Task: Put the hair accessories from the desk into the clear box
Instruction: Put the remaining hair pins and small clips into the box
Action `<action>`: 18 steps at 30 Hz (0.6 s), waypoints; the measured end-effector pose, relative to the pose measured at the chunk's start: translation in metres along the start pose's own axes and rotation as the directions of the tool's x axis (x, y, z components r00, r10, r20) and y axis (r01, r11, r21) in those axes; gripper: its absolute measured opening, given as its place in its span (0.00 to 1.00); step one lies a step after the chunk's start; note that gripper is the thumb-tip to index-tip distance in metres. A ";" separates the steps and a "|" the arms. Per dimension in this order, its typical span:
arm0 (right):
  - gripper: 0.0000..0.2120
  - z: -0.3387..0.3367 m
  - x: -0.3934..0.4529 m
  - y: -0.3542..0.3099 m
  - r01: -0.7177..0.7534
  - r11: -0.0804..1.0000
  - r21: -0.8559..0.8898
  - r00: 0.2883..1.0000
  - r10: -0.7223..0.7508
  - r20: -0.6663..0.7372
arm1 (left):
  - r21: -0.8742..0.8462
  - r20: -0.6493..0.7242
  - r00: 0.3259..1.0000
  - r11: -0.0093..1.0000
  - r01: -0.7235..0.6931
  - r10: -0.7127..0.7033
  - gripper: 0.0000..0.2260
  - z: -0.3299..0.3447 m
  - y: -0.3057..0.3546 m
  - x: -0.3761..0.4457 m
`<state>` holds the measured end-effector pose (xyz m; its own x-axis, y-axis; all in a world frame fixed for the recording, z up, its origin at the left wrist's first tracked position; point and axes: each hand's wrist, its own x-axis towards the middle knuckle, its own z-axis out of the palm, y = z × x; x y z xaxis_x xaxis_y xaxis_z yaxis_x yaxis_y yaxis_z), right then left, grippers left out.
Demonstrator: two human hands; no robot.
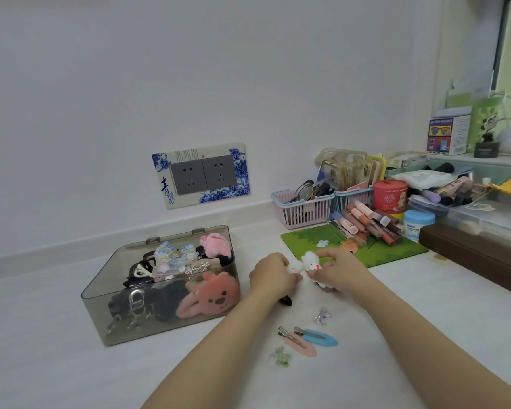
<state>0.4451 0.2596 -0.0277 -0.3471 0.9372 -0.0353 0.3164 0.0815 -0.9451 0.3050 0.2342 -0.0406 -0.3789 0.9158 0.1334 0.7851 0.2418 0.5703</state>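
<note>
On my feed I see two bare forearms coming up from the bottom edge, with no sleeves visible on either one as far as the frame shows them. The left hand (270,274) and the right hand (341,271) are both bare; I spot no rings, watch or bracelet on the fingers and wrists visible to me.
</note>
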 end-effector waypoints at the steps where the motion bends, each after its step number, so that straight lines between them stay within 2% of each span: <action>1: 0.21 -0.001 0.001 0.000 0.000 1.000 0.007 1.000 0.000 -0.014 | -0.034 -0.005 1.000 0.999 0.010 -0.010 0.20 0.000 0.000 0.001; 6: 0.20 -0.006 0.001 -0.001 0.055 0.998 0.013 0.996 -0.054 -0.075 | -0.250 -0.079 0.997 0.968 0.005 -0.025 0.18 -0.005 -0.001 0.000; 11: 0.18 -0.009 -0.010 -0.007 0.182 0.978 0.104 0.980 -0.172 -0.099 | -0.420 -0.225 0.974 0.899 -0.127 0.032 0.14 -0.024 0.007 -0.019; 18: 0.19 0.006 -0.031 -0.041 0.371 0.915 0.156 0.926 -0.377 0.013 | -0.575 -0.265 0.963 0.795 -0.192 0.042 0.14 -0.078 -0.001 -0.049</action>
<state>0.4378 0.2256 0.0103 -0.4523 0.8326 0.3197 0.0229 0.3692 -0.9291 0.2844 0.1640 0.0160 -0.4621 0.8074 0.3668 0.4152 -0.1685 0.8940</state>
